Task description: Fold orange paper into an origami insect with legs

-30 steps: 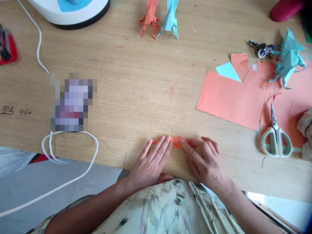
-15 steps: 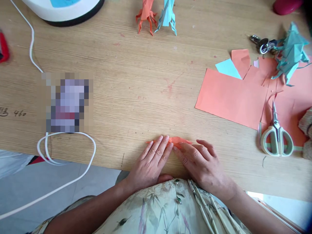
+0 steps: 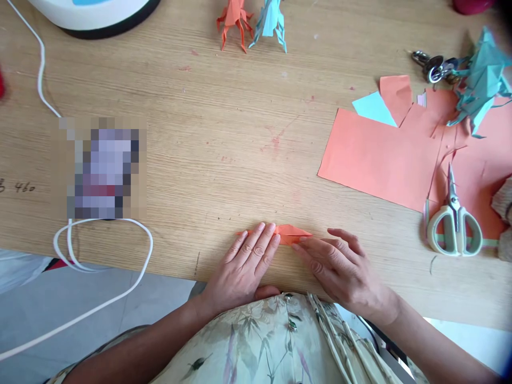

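A small folded orange paper (image 3: 290,232) lies flat on the wooden table (image 3: 224,133) near its front edge. My left hand (image 3: 248,261) rests flat on the paper's left part, fingers stretched out and together. My right hand (image 3: 340,264) lies flat beside it, its fingertips pressing the paper's right lower edge. Only the middle strip of the paper shows between the two hands.
Orange paper sheets (image 3: 384,160) with scissors (image 3: 454,221) lie at the right. A teal origami figure (image 3: 482,80) and keys (image 3: 434,68) sit at the far right. Orange (image 3: 232,21) and blue (image 3: 270,24) origami figures stand at the back. A white cable (image 3: 104,234) loops at the left.
My right hand slid first left, then back right along the folded paper's edge, uncovering more of its pointed right end. My left hand stayed pressed in place. The view shifted slightly.
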The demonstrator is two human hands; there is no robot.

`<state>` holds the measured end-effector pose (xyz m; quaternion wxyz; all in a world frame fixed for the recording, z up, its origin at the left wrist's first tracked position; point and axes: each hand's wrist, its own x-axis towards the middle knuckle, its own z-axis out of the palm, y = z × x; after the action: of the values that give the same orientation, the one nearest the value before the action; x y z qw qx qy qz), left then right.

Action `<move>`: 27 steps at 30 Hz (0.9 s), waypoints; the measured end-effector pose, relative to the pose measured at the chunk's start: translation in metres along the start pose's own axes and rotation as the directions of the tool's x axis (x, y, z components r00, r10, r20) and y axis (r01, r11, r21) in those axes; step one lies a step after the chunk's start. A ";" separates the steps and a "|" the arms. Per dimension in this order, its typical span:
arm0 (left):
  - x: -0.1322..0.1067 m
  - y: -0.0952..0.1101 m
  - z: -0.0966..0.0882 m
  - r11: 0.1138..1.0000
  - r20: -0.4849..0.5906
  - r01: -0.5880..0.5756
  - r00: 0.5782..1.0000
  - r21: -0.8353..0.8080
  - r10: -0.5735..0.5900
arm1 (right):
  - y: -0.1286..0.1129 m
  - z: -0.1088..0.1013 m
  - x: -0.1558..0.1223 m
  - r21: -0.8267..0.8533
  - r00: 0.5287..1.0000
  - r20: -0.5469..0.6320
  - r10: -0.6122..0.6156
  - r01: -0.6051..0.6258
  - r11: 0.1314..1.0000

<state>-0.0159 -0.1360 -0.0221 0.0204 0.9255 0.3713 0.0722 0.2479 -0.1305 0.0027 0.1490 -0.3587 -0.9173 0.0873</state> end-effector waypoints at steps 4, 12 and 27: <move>0.003 -0.016 -0.009 0.996 0.082 -0.079 0.993 -0.031 0.082 | 0.009 -0.004 0.010 -0.034 0.997 0.026 -0.072 0.073 0.997; 0.008 -0.034 -0.021 0.984 0.209 -0.151 0.963 -0.095 0.168 | 0.018 -0.013 0.021 -0.051 0.966 0.086 -0.242 0.247 0.968; 0.009 -0.032 -0.019 0.983 0.184 -0.162 0.967 -0.081 0.175 | 0.022 -0.013 0.021 -0.092 0.947 0.187 -0.262 0.283 0.955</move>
<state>-0.0341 -0.1074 -0.0049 0.0797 0.9552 0.2851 -0.0029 0.2518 -0.0991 0.0133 0.0583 -0.2275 -0.9711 0.0424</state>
